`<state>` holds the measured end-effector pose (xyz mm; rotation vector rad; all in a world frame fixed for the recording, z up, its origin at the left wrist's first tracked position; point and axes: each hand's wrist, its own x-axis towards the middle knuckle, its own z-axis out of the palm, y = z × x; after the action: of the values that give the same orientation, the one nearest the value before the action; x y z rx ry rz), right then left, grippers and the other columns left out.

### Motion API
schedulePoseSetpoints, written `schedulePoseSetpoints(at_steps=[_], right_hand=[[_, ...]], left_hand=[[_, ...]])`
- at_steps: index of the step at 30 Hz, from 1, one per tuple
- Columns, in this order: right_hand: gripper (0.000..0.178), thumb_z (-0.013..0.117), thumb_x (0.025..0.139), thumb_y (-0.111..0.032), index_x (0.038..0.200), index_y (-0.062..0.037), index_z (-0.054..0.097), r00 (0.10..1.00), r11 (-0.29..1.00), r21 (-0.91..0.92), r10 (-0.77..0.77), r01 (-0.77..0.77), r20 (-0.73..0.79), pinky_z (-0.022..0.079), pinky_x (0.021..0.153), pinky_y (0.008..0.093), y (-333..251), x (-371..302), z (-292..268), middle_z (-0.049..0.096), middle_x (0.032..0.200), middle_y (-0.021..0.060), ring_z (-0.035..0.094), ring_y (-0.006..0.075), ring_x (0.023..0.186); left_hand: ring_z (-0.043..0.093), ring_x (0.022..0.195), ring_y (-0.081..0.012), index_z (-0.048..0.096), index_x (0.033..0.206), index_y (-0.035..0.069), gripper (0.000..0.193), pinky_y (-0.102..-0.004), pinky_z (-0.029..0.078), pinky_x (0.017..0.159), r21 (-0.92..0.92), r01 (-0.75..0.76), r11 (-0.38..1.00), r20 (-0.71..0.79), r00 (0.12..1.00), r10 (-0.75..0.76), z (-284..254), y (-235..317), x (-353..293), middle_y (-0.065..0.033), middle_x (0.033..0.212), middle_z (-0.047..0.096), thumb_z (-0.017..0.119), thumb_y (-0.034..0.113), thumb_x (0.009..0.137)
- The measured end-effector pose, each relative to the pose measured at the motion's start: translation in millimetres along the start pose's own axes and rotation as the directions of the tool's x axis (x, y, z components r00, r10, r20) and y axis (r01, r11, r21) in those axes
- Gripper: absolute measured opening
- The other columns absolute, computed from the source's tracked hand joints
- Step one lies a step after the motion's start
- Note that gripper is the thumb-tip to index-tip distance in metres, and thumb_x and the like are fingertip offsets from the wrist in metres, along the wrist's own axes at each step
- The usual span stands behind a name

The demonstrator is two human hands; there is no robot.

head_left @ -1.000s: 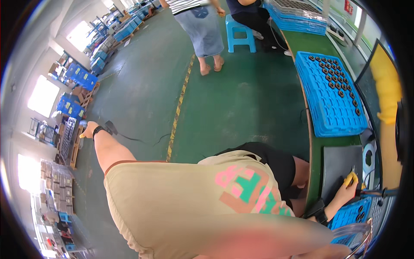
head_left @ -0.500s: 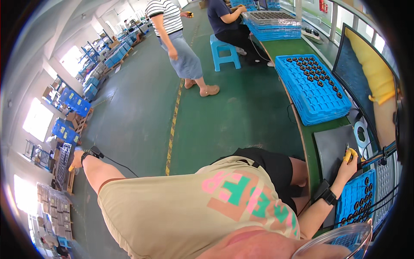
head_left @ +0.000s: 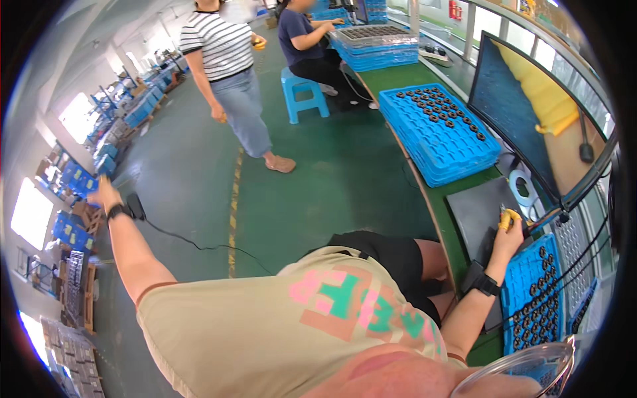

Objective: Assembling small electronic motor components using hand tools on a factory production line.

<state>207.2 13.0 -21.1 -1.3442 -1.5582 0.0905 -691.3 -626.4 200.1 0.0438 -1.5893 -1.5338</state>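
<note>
Bright daylight enters through windows (head_left: pixel 31 213) at left, blown out to white, and leaves a pale sheen on the floor (head_left: pixel 179 172). Fisheye distortion bends straight edges toward a dark, purple-fringed rim.

your right hand (head_left: pixel 508 239), fingers (head_left: pixel 507 220) yellow-tipped, pinches a thin grey thing (head_left: pixel 502 207) over the black mat (head_left: pixel 472 212) on the table (head_left: pixel 397 79). blue trays of dark rings flank the mat: one (head_left: pixel 443 150) beyond, another (head_left: pixel 512 292) opposite. your left hand (head_left: pixel 105 196) is stretched out, fingers apart, well away from the mat.

Green floor (head_left: pixel 325 192), striped line (head_left: pixel 233 215); bright windows (head_left: pixel 32 213); blue stool (head_left: pixel 302 86) near bench (head_left: pixel 391 77).
</note>
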Motion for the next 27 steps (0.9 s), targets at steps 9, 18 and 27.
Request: schedulePoseSetpoints(at_steps=[9,18,27], right_hand=[[0.020,0.065,0.083,-0.005,0.103,-0.0037,0.066,0.998,0.999,0.027,0.023,-0.021,-0.062,0.052,0.072,0.0385,-9.9,-9.8,-2.1,0.069,0.091,0.0189,0.068,0.0342,0.083],[0.024,0.062,0.080,0.001,0.103,-0.0032,0.066,0.999,0.999,-0.026,0.045,-0.046,-0.004,0.052,0.073,0.0382,-49.5,-9.8,-13.0,0.068,0.090,0.0185,0.067,0.0335,0.083],[0.019,0.062,0.088,0.000,0.107,0.0005,0.065,0.998,0.992,0.112,0.050,-0.055,0.049,0.053,0.070,0.0272,-20.0,-7.5,-8.8,0.070,0.089,0.0100,0.067,0.0143,0.078]], left_hand=[[0.062,0.067,-0.0145,0.028,0.137,0.001,0.080,-0.0263,0.047,0.054,-0.432,0.104,0.896,0.587,0.786,0.192,240.5,211.5,-168.5,-0.0080,0.087,0.064,0.077,0.008,0.075],[0.061,0.057,-0.0198,0.026,0.118,-0.004,0.069,-0.0287,0.047,0.044,-0.214,0.425,0.880,0.402,0.859,-0.317,171.0,-1.5,-34.1,-0.0125,0.077,0.060,0.075,0.001,0.070],[0.056,0.053,-0.0114,0.044,0.119,0.008,0.053,-0.0250,0.035,0.043,0.122,0.379,0.917,0.587,0.717,-0.375,131.1,43.8,-46.7,-0.0018,0.070,0.063,0.074,0.021,0.077]])
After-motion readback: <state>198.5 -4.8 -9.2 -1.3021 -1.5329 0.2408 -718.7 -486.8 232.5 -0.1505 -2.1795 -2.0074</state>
